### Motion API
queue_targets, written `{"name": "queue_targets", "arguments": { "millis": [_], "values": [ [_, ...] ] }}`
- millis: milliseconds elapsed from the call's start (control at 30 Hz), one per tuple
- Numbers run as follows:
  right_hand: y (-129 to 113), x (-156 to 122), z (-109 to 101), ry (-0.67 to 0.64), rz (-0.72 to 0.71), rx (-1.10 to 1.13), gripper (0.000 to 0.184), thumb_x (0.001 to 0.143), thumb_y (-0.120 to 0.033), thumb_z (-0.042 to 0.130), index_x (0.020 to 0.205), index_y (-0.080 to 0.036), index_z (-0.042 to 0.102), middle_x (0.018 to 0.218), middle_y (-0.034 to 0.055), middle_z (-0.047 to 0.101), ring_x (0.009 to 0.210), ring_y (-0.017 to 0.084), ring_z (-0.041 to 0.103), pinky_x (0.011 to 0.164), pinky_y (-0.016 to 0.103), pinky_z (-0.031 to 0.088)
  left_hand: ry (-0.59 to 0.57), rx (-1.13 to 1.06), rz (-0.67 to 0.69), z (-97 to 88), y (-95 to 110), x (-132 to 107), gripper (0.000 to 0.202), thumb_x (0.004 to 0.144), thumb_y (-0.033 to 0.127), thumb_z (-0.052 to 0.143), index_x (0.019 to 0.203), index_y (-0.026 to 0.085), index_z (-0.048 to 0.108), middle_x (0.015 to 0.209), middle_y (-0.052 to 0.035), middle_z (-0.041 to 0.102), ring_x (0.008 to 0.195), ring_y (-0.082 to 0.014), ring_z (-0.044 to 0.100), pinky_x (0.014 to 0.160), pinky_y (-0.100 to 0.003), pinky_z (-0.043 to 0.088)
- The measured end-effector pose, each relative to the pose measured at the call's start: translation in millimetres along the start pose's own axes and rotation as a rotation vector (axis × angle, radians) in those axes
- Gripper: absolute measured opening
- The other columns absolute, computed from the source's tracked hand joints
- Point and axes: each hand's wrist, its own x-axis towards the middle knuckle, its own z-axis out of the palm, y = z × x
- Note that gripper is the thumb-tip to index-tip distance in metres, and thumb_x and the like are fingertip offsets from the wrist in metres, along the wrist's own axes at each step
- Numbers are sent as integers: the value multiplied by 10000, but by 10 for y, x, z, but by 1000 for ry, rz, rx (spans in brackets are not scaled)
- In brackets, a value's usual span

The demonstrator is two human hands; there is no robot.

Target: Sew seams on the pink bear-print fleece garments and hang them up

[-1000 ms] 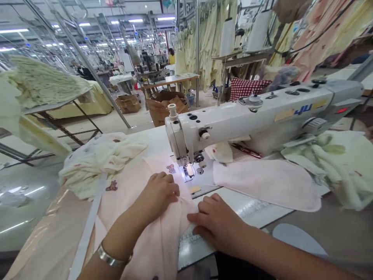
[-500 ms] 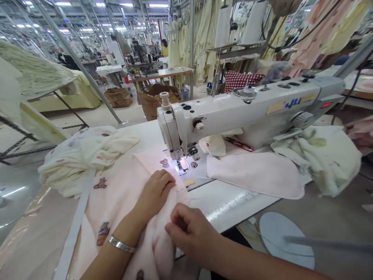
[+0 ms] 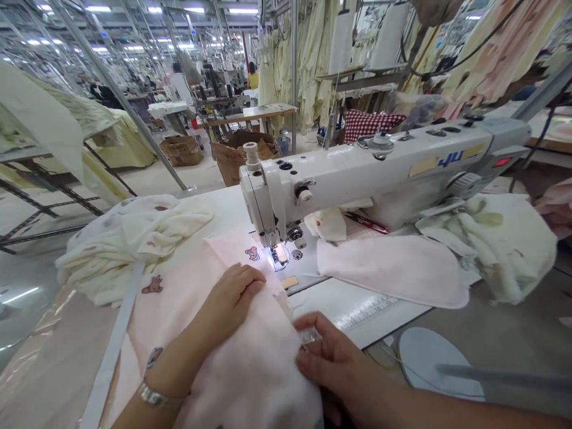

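Note:
A pale pink soft fabric [image 3: 263,351] printed with small bears runs from the machine's needle area down to the front edge. My left hand [image 3: 232,298] lies flat on it, just in front of the lit presser foot [image 3: 277,255] of the white sewing machine [image 3: 339,173]. At the fabric's right edge, my right hand [image 3: 330,351] is curled, its thumb and index finger at the cloth; its other fingers are partly hidden. A bracelet [image 3: 156,394] circles my left wrist.
A pink rounded fabric piece [image 3: 393,271] lies right of the needle. Cream cloth is heaped at left [image 3: 134,238] and right [image 3: 496,244]. Red scissors-like tool [image 3: 367,222] rests under the machine arm. Thread cones [image 3: 342,42] stand behind; a round white disc [image 3: 440,363] sits below the table.
My right hand has moved right with the fabric's edge, and the bunched cloth now lies more spread out. My left hand has shifted slightly left and stays on the fabric.

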Motion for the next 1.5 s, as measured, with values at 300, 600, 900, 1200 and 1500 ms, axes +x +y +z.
{"name": "queue_targets", "arguments": {
  "millis": [300,600,900,1200,1500],
  "values": [
    [-329,319,-409,-275,-1009,-1430,296,780,-47,432,997,-187,578,907,44,676,954,155,578,787,298,379,-256,202,-58,-313,157,223,101,802,269,531,767,247,623,794,17,594,818,-180,550,950,-460,307],
    [-196,377,-495,-223,-1089,-1534,181,814,-91,449,895,-207,562,822,6,656,971,154,549,782,300,327,-131,156,-118,-36,147,444,162,835,205,458,687,204,523,729,11,605,721,-159,549,677,-292,375],
    [-337,394,-559,-235,-1088,-1596,167,818,-87,439,891,-190,548,870,19,663,934,144,553,819,323,319,-93,232,-129,46,135,446,167,842,202,456,694,207,534,726,9,618,722,-164,568,670,-304,397],
    [-301,453,-585,-244,-1066,-1533,206,767,-62,447,880,-186,567,797,23,630,813,150,528,731,298,339,123,414,-212,352,338,352,168,842,107,409,767,180,540,807,-84,583,802,-258,516,728,-421,418],
    [-567,605,-586,-322,-1096,-1602,168,839,-107,438,889,-181,581,767,22,625,774,145,515,787,305,356,112,382,74,349,112,-22,333,900,244,408,1216,185,492,1247,-101,535,1119,-263,479,957,-475,395]
  ]
}}
